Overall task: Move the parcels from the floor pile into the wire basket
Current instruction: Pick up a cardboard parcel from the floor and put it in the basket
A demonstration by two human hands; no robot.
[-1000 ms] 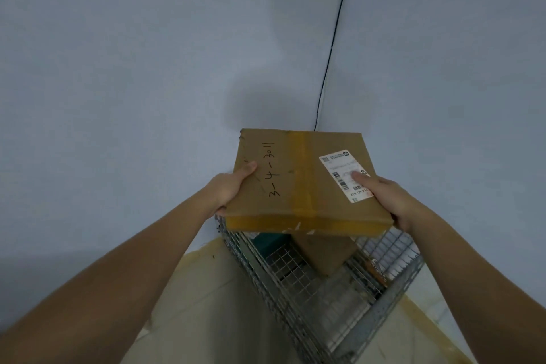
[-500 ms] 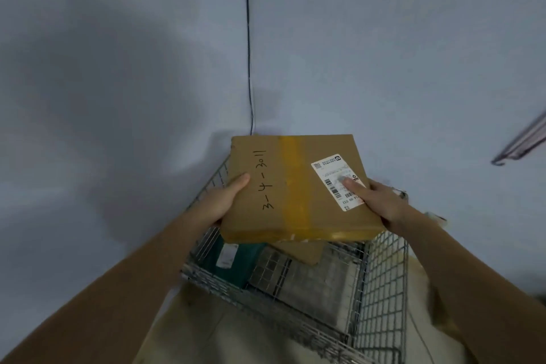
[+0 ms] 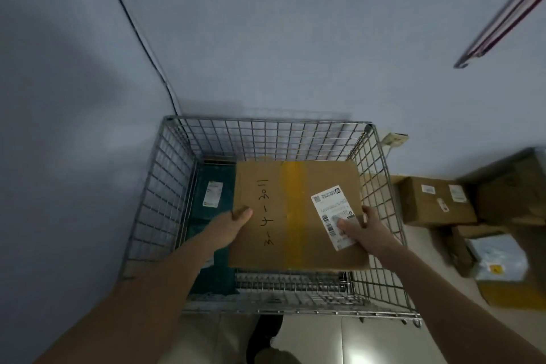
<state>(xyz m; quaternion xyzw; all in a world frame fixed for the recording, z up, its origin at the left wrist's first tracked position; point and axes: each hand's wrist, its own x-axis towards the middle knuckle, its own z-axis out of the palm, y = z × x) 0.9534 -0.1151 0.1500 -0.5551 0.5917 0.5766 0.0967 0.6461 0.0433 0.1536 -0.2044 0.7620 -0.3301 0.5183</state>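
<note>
A flat brown cardboard parcel (image 3: 295, 210) with yellow tape, handwriting and a white label sits low inside the wire basket (image 3: 266, 124). My left hand (image 3: 233, 223) grips its left edge, thumb on top. My right hand (image 3: 365, 230) grips its right edge, thumb pressing on the label. Under and left of it in the basket lies a dark green parcel (image 3: 212, 186) with a small white label. Whether the brown parcel rests on something or hangs in my hands, I cannot tell.
The basket stands in a corner against pale walls, a black cable (image 3: 139, 35) running down behind it. On the floor to the right lie several parcels: a brown box (image 3: 434, 201), a grey bag (image 3: 499, 257) and a yellow-edged one (image 3: 514, 295).
The parcel went down from above the basket rim into the basket, still held by both hands. My view tipped down, showing the whole basket and the floor pile at right.
</note>
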